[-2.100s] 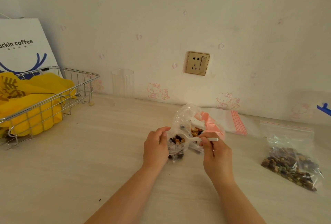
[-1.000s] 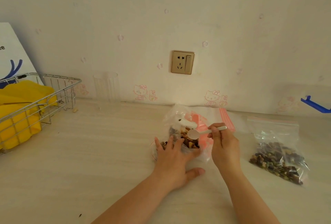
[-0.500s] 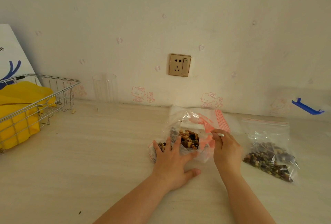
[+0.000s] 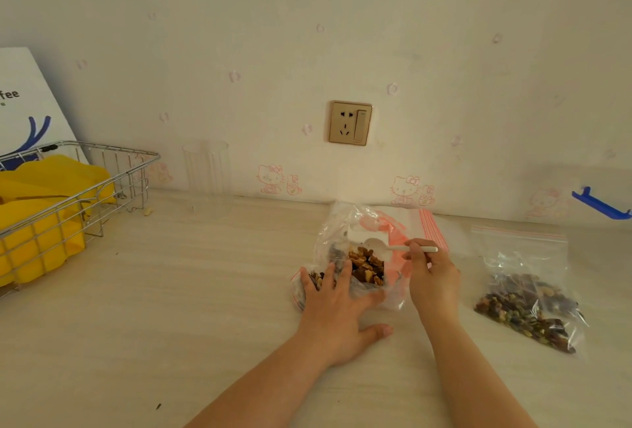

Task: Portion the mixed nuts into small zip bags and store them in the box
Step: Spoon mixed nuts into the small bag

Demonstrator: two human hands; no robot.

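A large clear bag of mixed nuts [image 4: 366,267] lies open at the table's middle, with pink plastic inside. My left hand [image 4: 337,304] lies flat on a small zip bag [image 4: 301,290] holding some nuts, fingers spread, pressing it against the table. My right hand [image 4: 432,277] pinches the handle of a white plastic spoon [image 4: 386,245], whose bowl sits inside the large bag above the nuts. A filled small zip bag [image 4: 526,304] with a pink seal lies to the right.
A wire basket [image 4: 78,195] with yellow packaging stands at the left, a white paper bag [image 4: 24,102] behind it. A clear cup [image 4: 207,176] stands by the wall. Empty zip bags [image 4: 434,227] lie behind the large bag. A blue clip [image 4: 598,205] sits far right.
My left hand has put the small bag down and flattened onto it. My right hand took the spoon from the small bag to the large bag's opening.
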